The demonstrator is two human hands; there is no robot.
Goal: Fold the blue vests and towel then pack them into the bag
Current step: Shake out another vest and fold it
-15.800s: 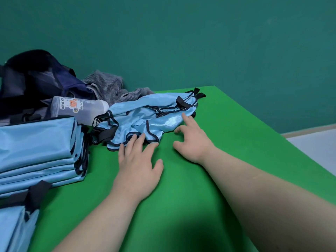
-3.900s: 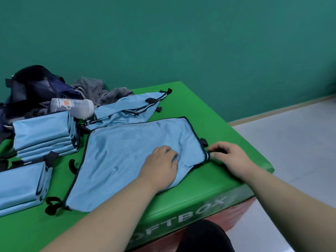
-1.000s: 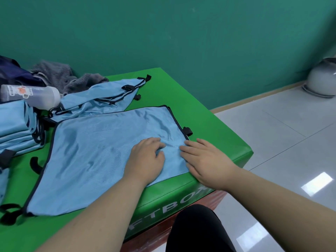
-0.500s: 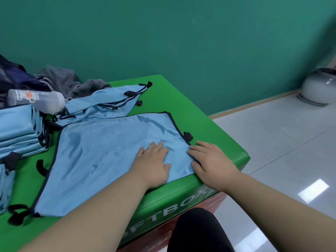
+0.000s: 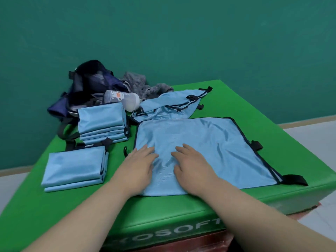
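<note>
Comparing with half a second ago: left hand (image 5: 138,166) and right hand (image 5: 192,166) are found shifted from the right corner of the vest (image 5: 218,142) to its left half, pressed flat, fingers straight, slightly apart. The vest is spread on the green mat (image 5: 181,206), long axis left-right, strapped edge pointed right.

One wide-angle head-worn camera looks forward and down from above the near edge of the green padded box (image 5: 181,211), close enough that the left hand (image 5: 138,166) and right hand (image 5: 192,167) reach its middle. The teal wall (image 5: 181,42) stands beyond its far edge.
</note>
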